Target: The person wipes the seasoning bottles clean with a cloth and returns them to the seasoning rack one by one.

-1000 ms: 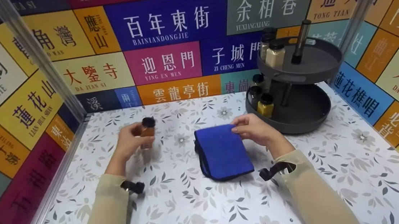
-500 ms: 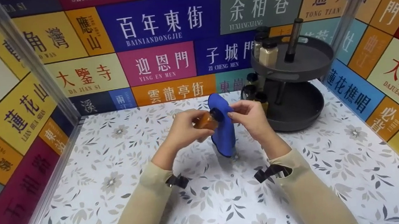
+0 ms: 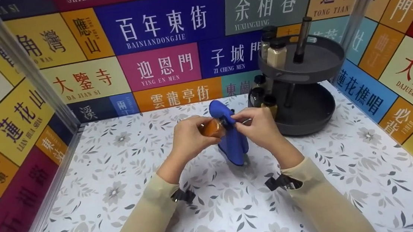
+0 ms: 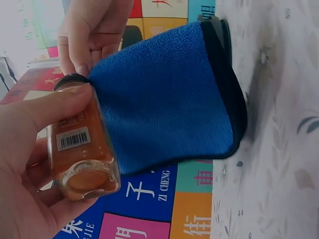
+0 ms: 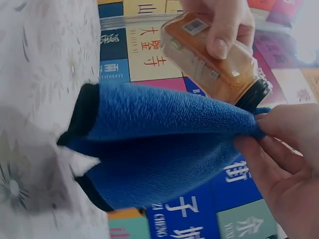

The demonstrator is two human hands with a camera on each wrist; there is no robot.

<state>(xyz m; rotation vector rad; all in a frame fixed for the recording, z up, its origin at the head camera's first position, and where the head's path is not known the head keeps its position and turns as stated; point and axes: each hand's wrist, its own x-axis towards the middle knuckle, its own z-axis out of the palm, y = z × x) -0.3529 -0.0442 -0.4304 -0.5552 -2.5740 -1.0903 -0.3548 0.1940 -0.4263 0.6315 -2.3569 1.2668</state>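
Observation:
My left hand (image 3: pixel 189 136) grips a clear glass spice jar (image 4: pixel 82 137) of orange-brown powder, tilted with its black lid toward the cloth. A barcode label shows on the jar in the left wrist view. Between thumb and fingers, my right hand (image 3: pixel 259 126) pinches a blue cloth (image 5: pixel 164 144) with black edging. The cloth hangs folded from that pinch, its lower part just over the table. The lid (image 5: pixel 253 94) sits right at the pinched part of the cloth, close to the right fingertips.
A dark grey two-tier turntable rack (image 3: pixel 304 122) stands at the back right, with a pale-filled jar (image 3: pixel 276 55) and others on its left side. Printed wall panels (image 3: pixel 161 26) enclose the back and sides of the flower-patterned table (image 3: pixel 215 212).
My left hand has carried the jar rightward to the cloth and tipped it. The right hand has lifted the cloth off the table, and its top now folds over by the lid.

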